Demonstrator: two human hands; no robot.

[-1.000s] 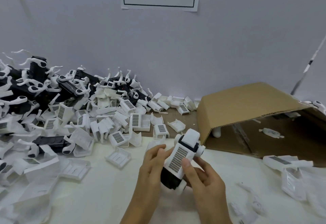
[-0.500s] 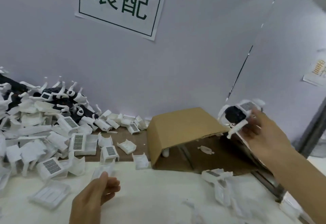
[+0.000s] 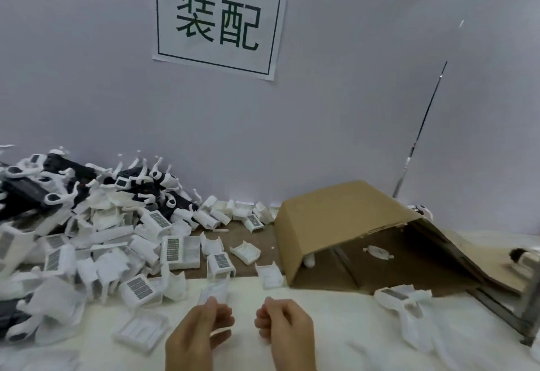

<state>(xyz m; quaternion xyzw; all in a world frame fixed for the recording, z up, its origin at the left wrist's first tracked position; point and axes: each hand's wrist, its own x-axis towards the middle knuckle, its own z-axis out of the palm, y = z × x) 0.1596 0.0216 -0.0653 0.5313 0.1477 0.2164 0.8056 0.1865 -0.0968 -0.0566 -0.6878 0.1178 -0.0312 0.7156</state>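
My left hand (image 3: 198, 334) and my right hand (image 3: 287, 337) hover side by side low over the white table top (image 3: 336, 329), fingers loosely curled and holding nothing. A big pile of white plastic shells with grille labels (image 3: 122, 251) and black bodies with white clips (image 3: 43, 189) fills the left side. One flat white shell (image 3: 141, 331) lies just left of my left hand. A blurred black-and-white assembled piece (image 3: 523, 255) lies at the far right beyond the cardboard.
A brown cardboard box (image 3: 336, 215) lies on its side at centre right, its flap spread on the table, with a small white part (image 3: 377, 252) inside. Loose white parts (image 3: 401, 297) lie in front of it. A metal frame (image 3: 526, 306) stands at the right edge. A printed sign (image 3: 217, 20) hangs on the wall.
One second ago both hands held an assembled black-and-white piece. My right hand carried it off to the right past the box, let go, and has come back empty beside my left hand.
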